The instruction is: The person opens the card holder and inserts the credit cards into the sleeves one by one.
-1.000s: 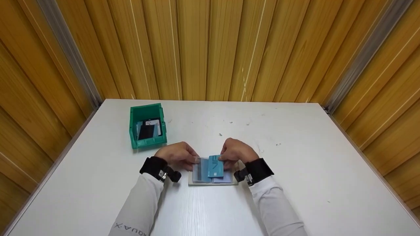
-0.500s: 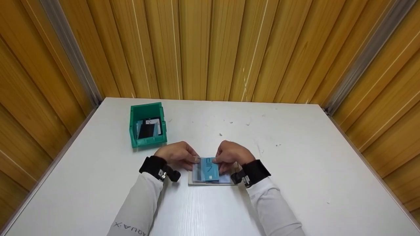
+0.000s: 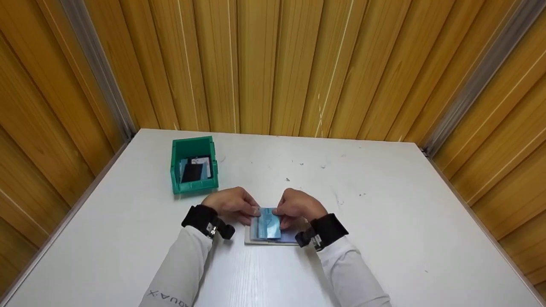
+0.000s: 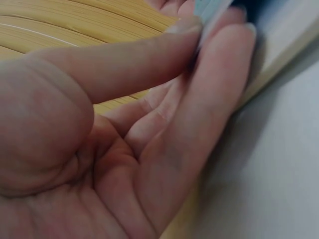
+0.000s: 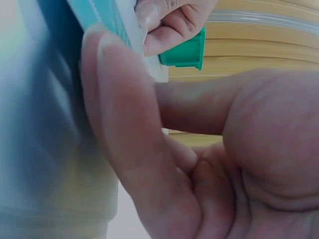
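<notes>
Green plastic forms the one bin (image 3: pixel 196 186) in the head view, with several overlapping cards (image 3: pixel 193 172) inside, too layered to count. Nearer me, one blue card (image 3: pixel 270 227) overlaps a clear sleeve (image 3: pixel 254 230) above one holder (image 3: pixel 248 240); my left hand (image 3: pixel 232 201) pinches the sleeve, my right hand (image 3: pixel 302 204) the blue card. Left wrist view: thumb and finger meet on a thin edge. Right wrist view: fingertips touch the blue card, the bin beyond.
</notes>
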Action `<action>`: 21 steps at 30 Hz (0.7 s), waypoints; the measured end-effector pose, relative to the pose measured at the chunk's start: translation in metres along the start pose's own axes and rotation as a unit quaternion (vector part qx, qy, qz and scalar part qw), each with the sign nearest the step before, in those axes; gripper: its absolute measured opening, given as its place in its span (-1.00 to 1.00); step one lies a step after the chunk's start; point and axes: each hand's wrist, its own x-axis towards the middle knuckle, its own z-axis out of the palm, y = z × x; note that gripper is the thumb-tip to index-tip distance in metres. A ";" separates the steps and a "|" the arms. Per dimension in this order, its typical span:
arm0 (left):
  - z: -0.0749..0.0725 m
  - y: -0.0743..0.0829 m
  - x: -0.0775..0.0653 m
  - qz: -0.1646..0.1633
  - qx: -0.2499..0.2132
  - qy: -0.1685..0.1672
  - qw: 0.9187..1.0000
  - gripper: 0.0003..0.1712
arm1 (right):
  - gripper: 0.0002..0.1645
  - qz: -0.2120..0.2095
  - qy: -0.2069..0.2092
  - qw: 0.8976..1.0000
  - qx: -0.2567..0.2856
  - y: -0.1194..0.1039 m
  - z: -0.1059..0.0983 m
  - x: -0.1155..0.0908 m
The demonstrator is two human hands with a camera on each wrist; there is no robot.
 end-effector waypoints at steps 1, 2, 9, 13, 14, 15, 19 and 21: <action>0.000 0.000 0.000 -0.001 -0.001 0.000 1.000 -0.71 | -0.74 0.004 0.000 1.000 0.011 -0.001 0.001 0.000; 0.000 0.000 0.000 -0.003 -0.002 0.000 1.000 -0.70 | -0.74 0.007 0.003 1.000 0.018 -0.001 0.002 -0.001; 0.000 -0.003 0.000 0.008 0.003 -0.004 1.000 -0.64 | -0.75 0.015 -0.007 0.994 0.108 -0.005 0.011 0.001; 0.002 -0.002 0.000 0.010 0.001 -0.007 1.000 -0.65 | -0.75 0.014 -0.007 0.994 0.110 -0.007 0.013 0.000; 0.002 -0.002 0.000 0.008 0.001 -0.008 1.000 -0.65 | -0.75 0.015 -0.007 0.994 0.106 -0.007 0.012 -0.001; 0.003 -0.001 0.000 0.007 0.001 -0.008 1.000 -0.66 | -0.76 0.016 -0.007 0.994 0.103 -0.007 0.011 -0.003; 0.004 0.001 -0.001 0.006 0.008 -0.001 1.000 -0.67 | -0.73 0.015 -0.005 0.997 0.078 -0.008 0.006 -0.007; 0.004 0.001 -0.002 0.008 0.006 0.001 1.000 -0.67 | -0.70 0.011 -0.003 0.998 0.063 -0.010 0.004 -0.008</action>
